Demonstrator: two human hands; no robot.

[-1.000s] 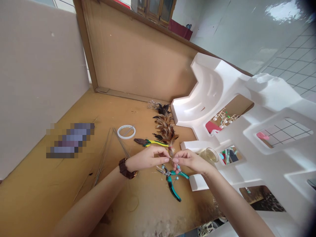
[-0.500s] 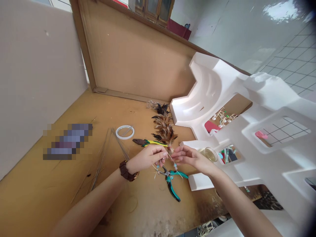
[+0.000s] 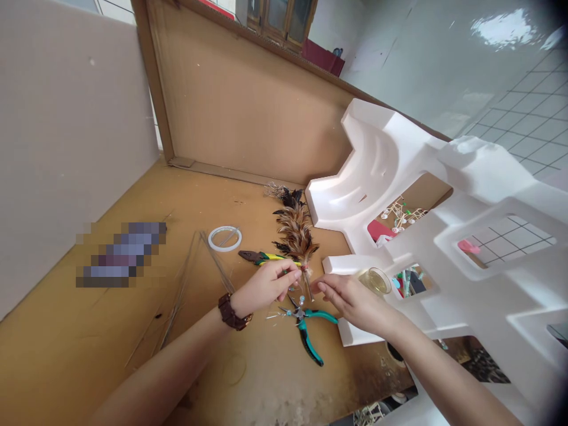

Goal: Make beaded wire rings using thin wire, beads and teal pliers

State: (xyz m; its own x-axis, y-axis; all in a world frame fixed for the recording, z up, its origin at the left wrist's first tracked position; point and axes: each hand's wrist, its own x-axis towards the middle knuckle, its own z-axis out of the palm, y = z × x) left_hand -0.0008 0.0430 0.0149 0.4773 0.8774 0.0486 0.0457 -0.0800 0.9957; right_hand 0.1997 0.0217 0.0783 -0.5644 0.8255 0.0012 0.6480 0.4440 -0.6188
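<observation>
My left hand (image 3: pixel 273 284), with a brown watch at the wrist, has its fingers pinched on something thin and too small to make out. Below its fingertips hang pale blue beads (image 3: pixel 302 300) on fine wire. My right hand (image 3: pixel 344 299) is a little to the right, fingers drawn together; whatever they hold is hidden. Between the hands lies the bound stem end of a brown and black feather bundle (image 3: pixel 296 228). Teal-handled pliers (image 3: pixel 304 325) lie open just below. Yellow-green pliers (image 3: pixel 255 257) lie behind my left hand.
A white tape ring (image 3: pixel 225 238) and thin wires (image 3: pixel 180 296) lie on the wooden table (image 3: pixel 248 378). At the right stands a large white moulded foam piece (image 3: pixel 479 302), with a glass cup (image 3: pixel 377 280) beside it. A cardboard panel (image 3: pixel 252 100) rises behind.
My right hand has moved slightly down, its fingers closer together. The beaded wire has swung left from near my right fingertips, and the feather bundle's stem end now shows.
</observation>
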